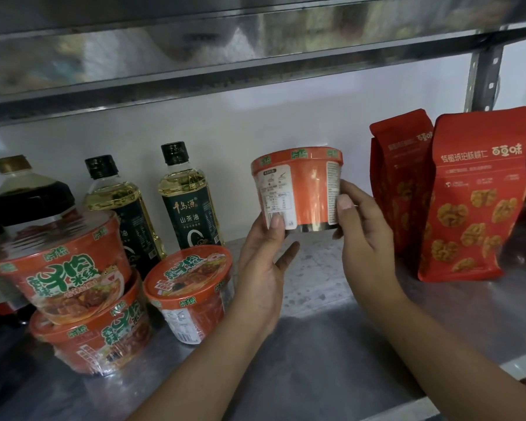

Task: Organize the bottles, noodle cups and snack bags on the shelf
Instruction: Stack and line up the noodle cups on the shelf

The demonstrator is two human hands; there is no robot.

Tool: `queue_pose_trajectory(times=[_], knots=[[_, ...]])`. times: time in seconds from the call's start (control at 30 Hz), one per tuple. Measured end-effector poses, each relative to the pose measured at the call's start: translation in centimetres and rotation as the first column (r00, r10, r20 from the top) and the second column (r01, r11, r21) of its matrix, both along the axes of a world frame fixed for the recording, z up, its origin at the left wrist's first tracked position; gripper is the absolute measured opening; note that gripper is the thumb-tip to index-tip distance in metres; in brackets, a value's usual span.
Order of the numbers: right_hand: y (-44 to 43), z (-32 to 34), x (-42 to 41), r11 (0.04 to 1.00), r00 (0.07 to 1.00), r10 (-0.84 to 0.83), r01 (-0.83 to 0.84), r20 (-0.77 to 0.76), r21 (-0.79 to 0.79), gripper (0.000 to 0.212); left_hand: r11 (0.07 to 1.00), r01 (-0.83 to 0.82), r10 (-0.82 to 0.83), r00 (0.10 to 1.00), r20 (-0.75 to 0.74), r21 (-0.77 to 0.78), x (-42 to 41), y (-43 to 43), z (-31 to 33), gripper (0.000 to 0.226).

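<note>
One view only, head-worn, wide-angle. Looks forward and a little down into a shelf [331, 344] bay, from close in front. Underside of the upper shelf [195, 50] fills the frame top; white wall [255, 123] closes the back, straight ahead. Both forearms [201, 369] enter from the bottom edge; left hand [261, 268] and right hand [368, 238] sit near centre, close to the lens, holding a cup [301, 189] between them. At left the bottles [189, 208], at right the bags [474, 208]. The post [480, 77] at upper right leans, lines bowed.

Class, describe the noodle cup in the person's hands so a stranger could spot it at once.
On the metal shelf, look between the oil bottles and the red snack bags. The orange noodle cup there is held aloft by the left hand and right hand; the other cups sit untouched.
</note>
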State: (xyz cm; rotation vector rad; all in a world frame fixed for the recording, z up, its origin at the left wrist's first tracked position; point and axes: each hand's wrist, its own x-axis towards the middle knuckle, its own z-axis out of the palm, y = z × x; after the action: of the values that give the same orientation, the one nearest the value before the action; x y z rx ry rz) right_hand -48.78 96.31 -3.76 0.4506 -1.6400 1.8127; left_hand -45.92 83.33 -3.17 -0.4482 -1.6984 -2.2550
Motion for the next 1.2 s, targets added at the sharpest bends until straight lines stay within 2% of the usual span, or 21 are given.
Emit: queue_pose_trajectory(times=[0.1,0.17,0.27,0.37,0.57,0.97,1.07,1.13,1.2], knots=[[-0.2,0.1,0.0,0.997,0.998,0.049,-0.051,0.039,0.058,0.055,1.0,0.003,-0.004,1.0,-0.031,-0.025,0.1,0.2,0.0,0.057],[-0.3,0.0,0.0,0.995,0.997,0.066,-0.069,0.043,0.065,0.059,1.0,0.015,-0.015,0.999,-0.036,-0.006,0.1,0.2,0.1,0.055],[-0.2,0.2,0.2,0.998,0.998,0.065,-0.064,0.023,-0.005,0.051,0.999,0.025,-0.024,0.998,-0.051,0.022,0.1,0.0,0.2,0.047],[0.0,0.4,0.4,0.998,1.0,0.016,-0.016,-0.013,-0.068,0.044,1.0,-0.006,0.007,0.998,-0.059,0.031,0.1,0.0,0.2,0.051],[-0.3,0.3,0.3,1.0,0.999,0.027,-0.027,-0.044,-0.005,0.038,0.998,0.044,-0.042,0.998,-0.042,0.044,0.2,0.2,0.1,0.054],[-0.3,0.3,0.4,0.999,0.997,0.044,-0.044,-0.06,0.002,0.036,0.989,0.098,-0.094,0.995,-0.044,0.112,-0.1,0.2,-0.2,0.055],[-0.3,0.2,0.2,0.998,0.995,0.062,-0.06,-0.076,0.032,0.053,0.995,0.072,-0.066,0.994,-0.088,0.065,-0.6,0.2,-0.7,0.067],[-0.3,0.2,0.2,0.993,0.995,0.05,-0.041,-0.087,0.107,0.073,0.999,0.018,-0.023,0.988,-0.152,-0.034,-0.8,0.3,-1.1,0.073],[-0.4,0.2,0.2,0.978,0.994,0.049,-0.028,-0.098,0.207,0.085,0.997,-0.059,0.049,0.985,-0.165,-0.057,-1.1,0.3,-1.4,0.073]])
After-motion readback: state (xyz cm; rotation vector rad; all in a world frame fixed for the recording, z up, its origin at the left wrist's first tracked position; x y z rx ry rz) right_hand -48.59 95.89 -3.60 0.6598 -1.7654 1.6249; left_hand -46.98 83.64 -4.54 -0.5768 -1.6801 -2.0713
